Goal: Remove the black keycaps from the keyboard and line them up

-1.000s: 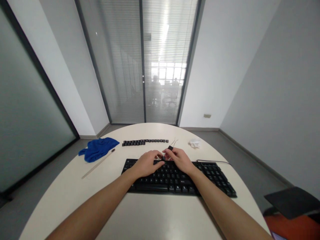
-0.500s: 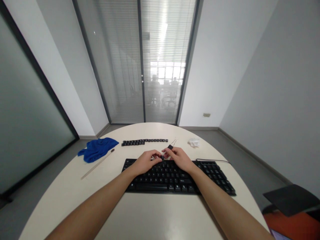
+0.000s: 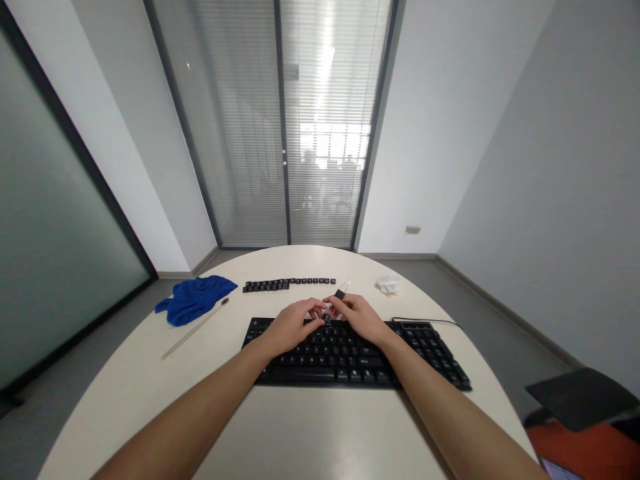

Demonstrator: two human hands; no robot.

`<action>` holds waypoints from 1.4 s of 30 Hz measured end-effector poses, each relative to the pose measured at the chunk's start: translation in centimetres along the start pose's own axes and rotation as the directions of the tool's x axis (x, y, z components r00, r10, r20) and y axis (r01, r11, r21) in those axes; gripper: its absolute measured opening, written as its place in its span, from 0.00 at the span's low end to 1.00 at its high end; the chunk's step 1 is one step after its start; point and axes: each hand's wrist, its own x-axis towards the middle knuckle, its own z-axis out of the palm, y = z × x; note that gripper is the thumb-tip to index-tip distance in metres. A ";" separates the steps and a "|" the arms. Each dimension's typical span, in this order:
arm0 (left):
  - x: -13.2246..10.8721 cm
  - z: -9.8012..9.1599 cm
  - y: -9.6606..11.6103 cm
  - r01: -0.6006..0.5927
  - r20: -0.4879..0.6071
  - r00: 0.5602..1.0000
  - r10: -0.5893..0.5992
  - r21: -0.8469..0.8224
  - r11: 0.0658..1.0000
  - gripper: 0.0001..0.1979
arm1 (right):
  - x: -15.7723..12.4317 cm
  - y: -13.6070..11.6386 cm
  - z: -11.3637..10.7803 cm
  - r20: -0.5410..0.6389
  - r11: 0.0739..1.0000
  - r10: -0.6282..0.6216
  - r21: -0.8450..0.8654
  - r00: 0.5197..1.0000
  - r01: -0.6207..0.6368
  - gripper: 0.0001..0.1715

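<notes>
A black keyboard lies in front of me, with both hands over its top edge. My right hand is closed on a keycap puller, whose thin wires stick out at both ends of a dark grip. At its lower end is a small black keycap, just above the top row. My left hand pinches this keycap between thumb and fingers, close against the right fingertips. Part of the top row is hidden under the hands. Behind them, loose keycaps stand lined up in rows.
On the left of the round table lie a blue cloth and a thin brush. Crumpled white tissue sits at the back right. A cable runs off the keyboard to the right. A chair stands at lower right.
The puller has turned slightly in my right fingers. The keycap between the hands has tilted and come a little lower. Everything else lies as it did.
</notes>
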 end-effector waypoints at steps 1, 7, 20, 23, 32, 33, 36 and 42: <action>0.0 0.0 0.2 -0.012 0.007 1.000 0.012 0.019 1.000 0.14 | 0.0 0.0 0.0 0.005 1.000 0.000 0.005 1.000 0.000 0.30; -0.1 -0.1 0.6 -0.042 -0.004 0.999 0.042 0.078 0.996 0.11 | -0.1 -0.1 0.1 0.014 1.000 0.016 -0.005 1.000 -0.016 0.29; -0.4 -0.3 0.9 -0.101 -0.018 0.994 0.110 0.265 0.959 0.12 | -0.3 -0.6 0.0 0.026 0.999 -0.017 0.039 1.000 0.016 0.28; -0.5 -0.3 0.9 -0.092 -0.016 0.995 0.099 0.266 0.960 0.11 | -0.4 -0.7 0.1 0.046 0.997 -0.046 0.060 0.998 0.043 0.26; -0.5 -0.3 0.9 -0.093 -0.009 0.995 0.099 0.287 0.953 0.10 | -0.4 -0.7 0.2 0.055 0.995 -0.086 0.054 0.995 0.083 0.22; -0.5 -0.4 1.0 -0.101 -0.004 0.994 0.107 0.291 0.951 0.10 | -0.4 -0.8 0.2 0.055 0.995 -0.090 0.052 0.994 0.088 0.22; -0.5 -0.4 1.0 -0.125 0.006 0.992 0.129 0.296 0.947 0.10 | -0.3 -0.7 0.2 0.060 0.994 -0.102 0.045 0.993 0.100 0.21; -0.5 -0.3 1.1 -0.148 0.017 0.988 0.151 0.343 0.928 0.11 | -0.1 -0.1 0.4 0.058 0.993 -0.118 0.007 0.991 0.118 0.19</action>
